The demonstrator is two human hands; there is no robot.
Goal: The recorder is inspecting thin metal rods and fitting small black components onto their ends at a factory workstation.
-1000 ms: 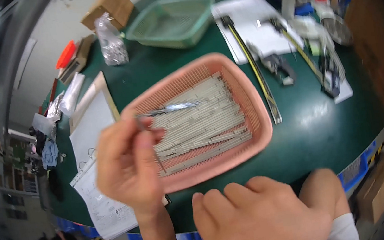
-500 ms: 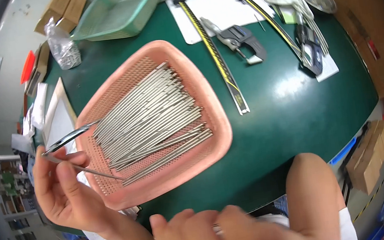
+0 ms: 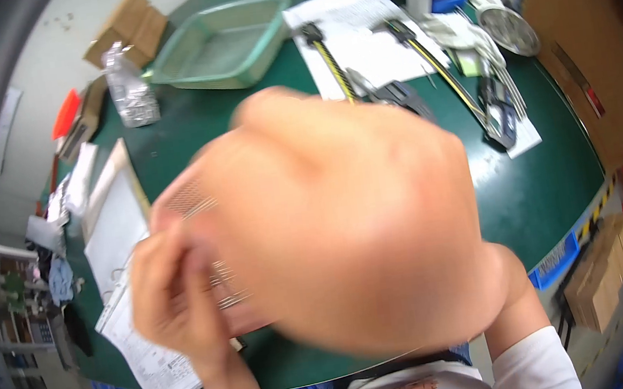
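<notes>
My right hand (image 3: 354, 220) is raised close to the camera, large and smeared by motion, covering most of the pink basket (image 3: 190, 199). Its fingers are hidden, so I cannot see whether it holds anything. At the basket's left side is my left hand (image 3: 171, 295), its fingers curled in toward the thumb. What lies between those fingers cannot be made out. Between the two hands a few ends of thin metal rods (image 3: 227, 288) show inside the basket; the others are covered.
Behind stand a green basket (image 3: 231, 59) and a clear bag (image 3: 131, 92). Two calipers (image 3: 439, 56) and a partly covered micrometer (image 3: 402, 96) lie by white papers (image 3: 346, 9). More papers (image 3: 148, 358) hang over the left edge. White gloves (image 3: 475, 31) lie at right.
My right hand has risen from the lower edge across the view, covering the basket. The left hand appears further right, fingers more curled; the tweezers-like metal tool seen in it no longer shows.
</notes>
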